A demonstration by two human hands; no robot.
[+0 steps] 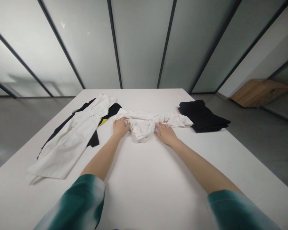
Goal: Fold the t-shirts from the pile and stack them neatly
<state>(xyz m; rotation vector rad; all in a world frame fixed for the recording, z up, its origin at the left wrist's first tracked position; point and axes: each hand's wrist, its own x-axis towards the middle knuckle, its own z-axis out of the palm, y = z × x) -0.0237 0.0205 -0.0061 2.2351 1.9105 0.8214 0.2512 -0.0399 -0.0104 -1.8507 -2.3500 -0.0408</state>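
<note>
A crumpled white shirt (142,129) lies across the middle of the table, bunched up between my hands, with flatter ends reaching out to both sides. At its left part, my left hand (121,127) has its fingers closed on the cloth, the fingertips partly hidden in the folds. My right hand (166,133) holds the near edge right of the bunched middle, fingers bent onto the fabric.
On the left of the white table (139,185), a long white garment (69,137) lies over black clothing (93,139) with a yellow patch (103,122). A folded black garment stack (203,116) sits at right. Frosted glass panels (139,44) stand behind the table.
</note>
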